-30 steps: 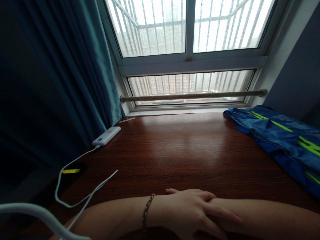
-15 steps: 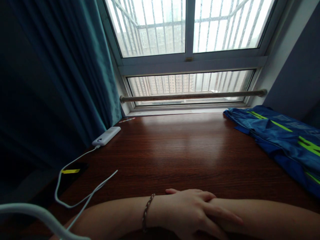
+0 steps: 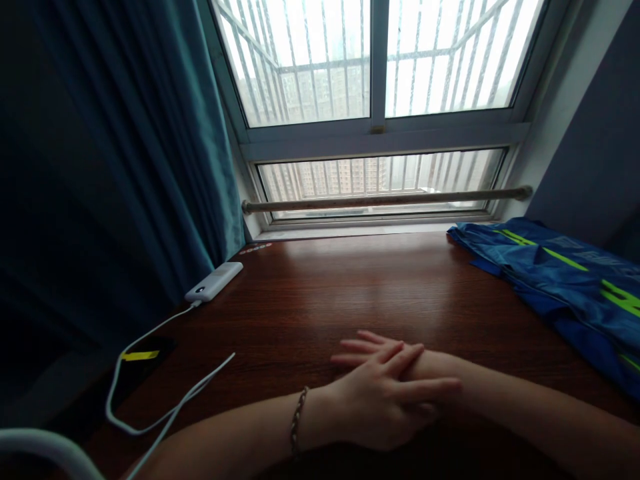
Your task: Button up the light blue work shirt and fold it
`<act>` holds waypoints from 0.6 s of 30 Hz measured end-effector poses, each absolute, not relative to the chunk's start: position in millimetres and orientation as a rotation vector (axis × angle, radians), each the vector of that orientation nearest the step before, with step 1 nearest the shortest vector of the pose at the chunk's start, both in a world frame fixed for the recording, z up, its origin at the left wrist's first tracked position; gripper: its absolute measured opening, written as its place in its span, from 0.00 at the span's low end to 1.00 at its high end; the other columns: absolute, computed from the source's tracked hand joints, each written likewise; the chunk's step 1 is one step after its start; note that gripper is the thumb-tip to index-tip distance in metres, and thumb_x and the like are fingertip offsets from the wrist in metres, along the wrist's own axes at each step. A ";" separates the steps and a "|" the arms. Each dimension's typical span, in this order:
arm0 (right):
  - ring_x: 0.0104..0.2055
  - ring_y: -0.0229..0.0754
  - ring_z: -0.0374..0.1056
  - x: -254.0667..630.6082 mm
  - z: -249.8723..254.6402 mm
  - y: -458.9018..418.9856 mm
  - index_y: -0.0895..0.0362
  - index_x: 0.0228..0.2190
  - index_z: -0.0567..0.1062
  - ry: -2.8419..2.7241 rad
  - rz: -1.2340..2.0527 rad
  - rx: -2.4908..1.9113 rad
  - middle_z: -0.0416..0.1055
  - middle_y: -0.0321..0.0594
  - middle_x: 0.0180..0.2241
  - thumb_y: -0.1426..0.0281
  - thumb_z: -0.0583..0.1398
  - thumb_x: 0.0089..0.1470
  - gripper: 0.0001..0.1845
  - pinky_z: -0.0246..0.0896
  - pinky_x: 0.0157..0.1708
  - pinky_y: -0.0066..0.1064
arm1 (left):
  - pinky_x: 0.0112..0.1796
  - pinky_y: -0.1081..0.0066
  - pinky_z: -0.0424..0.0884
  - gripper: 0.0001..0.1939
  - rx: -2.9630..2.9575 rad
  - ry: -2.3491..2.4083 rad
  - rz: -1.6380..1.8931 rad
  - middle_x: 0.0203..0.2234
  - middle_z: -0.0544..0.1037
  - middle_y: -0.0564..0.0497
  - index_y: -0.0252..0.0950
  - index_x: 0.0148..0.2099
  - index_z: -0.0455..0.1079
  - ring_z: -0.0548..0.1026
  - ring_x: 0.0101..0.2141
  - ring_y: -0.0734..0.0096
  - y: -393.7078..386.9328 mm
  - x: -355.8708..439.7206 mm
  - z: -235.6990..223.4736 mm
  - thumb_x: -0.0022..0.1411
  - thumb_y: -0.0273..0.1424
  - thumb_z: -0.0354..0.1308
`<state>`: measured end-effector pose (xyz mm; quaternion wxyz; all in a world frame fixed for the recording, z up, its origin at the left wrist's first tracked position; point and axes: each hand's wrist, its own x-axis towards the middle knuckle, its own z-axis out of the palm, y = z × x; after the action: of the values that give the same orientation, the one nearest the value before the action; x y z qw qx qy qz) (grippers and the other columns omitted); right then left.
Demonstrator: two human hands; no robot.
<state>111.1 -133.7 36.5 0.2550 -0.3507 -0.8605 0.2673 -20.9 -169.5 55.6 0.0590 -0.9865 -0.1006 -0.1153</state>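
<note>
My left hand (image 3: 375, 403), with a braided bracelet (image 3: 299, 421) at its wrist, lies across the back of my right hand. Its fingers are spread and hold no object. From beneath it, the stretched fingers of my right hand (image 3: 357, 348) point left above the brown wooden table (image 3: 320, 293). The right palm is turned away from view, and the left hand covers part of that hand. Both forearms come in from the lower corners and meet near the bottom middle.
A white power bank (image 3: 215, 282) with a white cable (image 3: 170, 417) lies at the left, by a blue curtain (image 3: 200, 167). Blue cloth with bright green stripes (image 3: 560, 280) lies at the right. Behind the table is a window with a horizontal bar (image 3: 390, 200).
Both hands have risen in view. My right hand's fingers now show past the left hand, which has slid from the right forearm onto the back of the right hand. The view tilted slightly.
</note>
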 end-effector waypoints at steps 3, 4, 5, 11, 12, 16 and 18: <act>0.57 0.49 0.52 150.4 65.4 -63.6 0.42 0.48 0.66 -2.578 0.334 -0.863 0.59 0.32 0.54 0.62 0.56 0.46 0.25 0.47 0.53 0.48 | 0.54 0.48 0.47 0.18 -2.943 -0.414 -0.400 0.59 0.53 0.55 0.41 0.54 0.61 0.49 0.58 0.52 -155.6 -27.4 46.7 0.61 0.31 0.46; 0.58 0.49 0.48 174.3 72.5 -40.2 0.49 0.50 0.65 -2.522 0.076 -1.012 0.56 0.38 0.56 0.63 0.54 0.49 0.25 0.43 0.54 0.48 | 0.55 0.49 0.48 0.20 -2.979 -0.460 -0.395 0.58 0.55 0.52 0.39 0.55 0.58 0.49 0.58 0.54 -152.0 -28.5 45.3 0.61 0.32 0.45; 0.58 0.50 0.47 203.4 77.1 -19.0 0.54 0.51 0.64 -2.411 -0.152 -1.205 0.56 0.44 0.56 0.65 0.53 0.50 0.25 0.41 0.54 0.48 | 0.55 0.52 0.49 0.21 -3.029 -0.501 -0.387 0.57 0.57 0.50 0.37 0.56 0.57 0.51 0.58 0.56 -149.2 -28.9 44.7 0.61 0.34 0.45; 0.50 0.61 0.53 399.9 46.2 30.2 0.68 0.46 0.68 -1.133 -0.325 -2.439 0.56 0.69 0.49 0.61 0.55 0.48 0.28 0.49 0.37 0.48 | 0.53 0.60 0.55 0.18 -3.240 -0.630 -0.385 0.51 0.66 0.48 0.38 0.52 0.60 0.59 0.54 0.63 -144.9 -24.2 45.0 0.59 0.33 0.48; 0.49 0.64 0.54 420.6 36.8 27.4 0.72 0.44 0.70 -1.046 -0.294 -2.497 0.58 0.74 0.45 0.60 0.55 0.47 0.30 0.49 0.34 0.49 | 0.53 0.59 0.55 0.18 -3.247 -0.640 -0.387 0.51 0.66 0.48 0.38 0.52 0.60 0.59 0.54 0.62 -144.8 -23.8 44.8 0.59 0.33 0.48; 0.42 0.64 0.60 452.6 12.3 15.9 0.71 0.39 0.73 -0.958 -0.281 -2.540 0.64 0.72 0.36 0.57 0.55 0.47 0.29 0.49 0.29 0.46 | 0.53 0.57 0.55 0.19 -3.276 -0.620 -0.365 0.52 0.65 0.48 0.38 0.53 0.60 0.58 0.55 0.60 -142.8 -23.8 44.4 0.59 0.33 0.47; 0.37 0.60 0.64 449.7 10.8 15.0 0.69 0.37 0.74 -0.987 -0.277 -2.525 0.66 0.67 0.34 0.60 0.55 0.47 0.24 0.50 0.27 0.43 | 0.53 0.57 0.55 0.19 -3.287 -0.616 -0.376 0.52 0.65 0.48 0.39 0.53 0.60 0.58 0.55 0.60 -141.6 -22.7 44.6 0.59 0.33 0.47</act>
<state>449.7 15.0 10.8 0.2070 -0.9065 -0.3543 -0.0995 -22.7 -141.6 44.6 -0.1116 -0.9706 -0.1819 -0.1109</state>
